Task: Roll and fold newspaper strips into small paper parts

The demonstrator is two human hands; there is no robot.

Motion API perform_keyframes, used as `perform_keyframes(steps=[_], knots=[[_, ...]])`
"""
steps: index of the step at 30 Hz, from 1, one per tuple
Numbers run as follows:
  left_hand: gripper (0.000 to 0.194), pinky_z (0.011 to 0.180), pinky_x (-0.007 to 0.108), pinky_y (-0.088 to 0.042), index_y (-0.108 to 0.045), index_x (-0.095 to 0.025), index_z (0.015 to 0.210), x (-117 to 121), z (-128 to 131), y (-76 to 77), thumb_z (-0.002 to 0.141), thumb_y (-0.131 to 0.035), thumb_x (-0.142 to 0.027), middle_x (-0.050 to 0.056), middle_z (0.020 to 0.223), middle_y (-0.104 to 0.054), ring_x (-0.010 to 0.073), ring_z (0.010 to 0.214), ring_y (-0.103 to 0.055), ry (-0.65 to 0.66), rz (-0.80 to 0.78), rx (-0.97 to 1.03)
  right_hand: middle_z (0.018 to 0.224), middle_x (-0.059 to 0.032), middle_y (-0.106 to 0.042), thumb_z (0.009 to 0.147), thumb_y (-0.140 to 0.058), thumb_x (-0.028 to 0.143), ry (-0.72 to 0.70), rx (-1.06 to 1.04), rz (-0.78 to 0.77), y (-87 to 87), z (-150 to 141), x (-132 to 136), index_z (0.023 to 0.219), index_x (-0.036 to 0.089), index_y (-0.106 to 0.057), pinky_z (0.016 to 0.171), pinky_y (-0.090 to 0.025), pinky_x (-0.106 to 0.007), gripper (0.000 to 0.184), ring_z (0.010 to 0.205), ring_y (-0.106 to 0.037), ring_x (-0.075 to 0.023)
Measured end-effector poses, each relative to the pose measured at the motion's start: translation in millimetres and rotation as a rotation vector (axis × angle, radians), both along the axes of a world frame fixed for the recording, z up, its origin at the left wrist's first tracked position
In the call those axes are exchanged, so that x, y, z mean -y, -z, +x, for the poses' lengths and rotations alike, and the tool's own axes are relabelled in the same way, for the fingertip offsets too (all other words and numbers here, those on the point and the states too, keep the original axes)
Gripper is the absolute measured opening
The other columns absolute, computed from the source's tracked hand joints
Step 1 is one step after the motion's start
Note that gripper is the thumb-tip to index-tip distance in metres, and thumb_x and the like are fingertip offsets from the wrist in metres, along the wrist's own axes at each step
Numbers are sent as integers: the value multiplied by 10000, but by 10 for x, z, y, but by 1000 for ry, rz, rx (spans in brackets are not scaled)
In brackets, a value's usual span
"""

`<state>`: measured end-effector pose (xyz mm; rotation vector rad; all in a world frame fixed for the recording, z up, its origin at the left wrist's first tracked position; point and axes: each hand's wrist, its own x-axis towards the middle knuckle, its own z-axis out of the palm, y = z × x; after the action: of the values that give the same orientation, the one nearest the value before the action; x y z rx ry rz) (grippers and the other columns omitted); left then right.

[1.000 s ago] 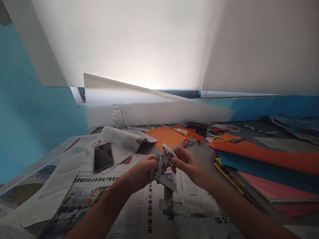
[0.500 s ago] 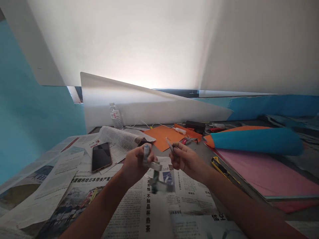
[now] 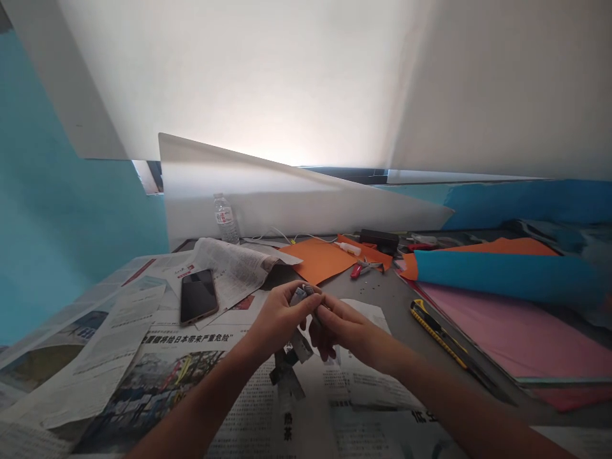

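Note:
My left hand (image 3: 280,312) is closed, pinching folded newspaper strips (image 3: 301,347) between thumb and fingers. Their loose ends dangle below the hand, crossing one another over the newspaper sheet (image 3: 253,408). My right hand (image 3: 347,325) meets it from the other side, its fingertips closed on the narrow grey end of a strip right beside the left thumb. The fingers partly hide where the strips come together, so how they are joined cannot be made out.
A phone (image 3: 198,298) lies on newspaper at left, with a water bottle (image 3: 225,220) behind. Orange paper (image 3: 318,258), a glue bottle (image 3: 350,248) and red-handled pliers (image 3: 358,269) are at the back. A yellow utility knife (image 3: 437,331) lies beside pink paper sheets (image 3: 516,331); a blue paper roll (image 3: 497,274) rests above.
My hands have come together from apart, the right moving left and down. The strip end it held upright now sits against the left fingers. The view has shifted slightly.

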<state>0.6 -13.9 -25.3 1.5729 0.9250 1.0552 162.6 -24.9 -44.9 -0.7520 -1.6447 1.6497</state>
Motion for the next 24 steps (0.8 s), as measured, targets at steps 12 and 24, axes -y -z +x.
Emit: perform_keyframes(steps=[12,24], knots=[[364,435,204,-329,-580,-166,1100,3,-18,34,873,-563,-450,-46,651,-482,75,456,-416,69,-8,79,593,62,-383,925,-357,579,112,-4,-66,7,15,-38,762,219,-402,463,-315,-248,398,459,-319,-93],[386,531,223,-372,-446,-197,709,-125,23,162,914,-500,-519,-30,596,-519,103,520,-466,-230,156,106,1036,-112,-586,825,-616,450,740,345,238,-53,706,-647,1064,203,-562,711,-406,-329,348,924,-563,-251]])
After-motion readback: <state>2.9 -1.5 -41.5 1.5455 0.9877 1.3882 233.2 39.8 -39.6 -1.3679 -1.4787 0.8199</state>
